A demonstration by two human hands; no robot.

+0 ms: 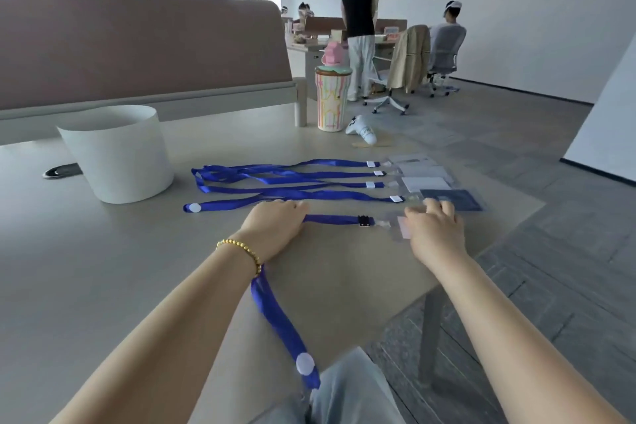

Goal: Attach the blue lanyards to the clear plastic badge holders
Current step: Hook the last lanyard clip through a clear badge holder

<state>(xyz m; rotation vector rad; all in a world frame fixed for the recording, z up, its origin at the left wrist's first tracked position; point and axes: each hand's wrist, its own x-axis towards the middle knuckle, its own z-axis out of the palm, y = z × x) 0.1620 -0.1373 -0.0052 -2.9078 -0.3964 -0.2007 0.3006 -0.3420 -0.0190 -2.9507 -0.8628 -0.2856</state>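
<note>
A: Pressing down, both hands. The left hand (275,222) lay over the blue lanyard (330,219), fingers curled onto the strap just behind its black clip (365,221). The right hand (435,229) covered the clear badge holder (401,229), fingers bent over it.

B: Pinching or just resting?

A: Hard to tell, the right fingers were blurred; looked like a loose hold on the holder's top edge. The clip sat touching the holder's tab, so probably joining or just joined.

B: Rest of the lanyard?

A: It trailed under the left wrist and off the table (103,268) edge toward the lap. Four finished lanyards (292,182) with holders (426,179) lay in a row just beyond, a white tub (120,155) to the left.

B: Tips for the step?

A: I'd say keep the holder flat, feed the clip squarely through the slot, and tug lightly to check.
</note>
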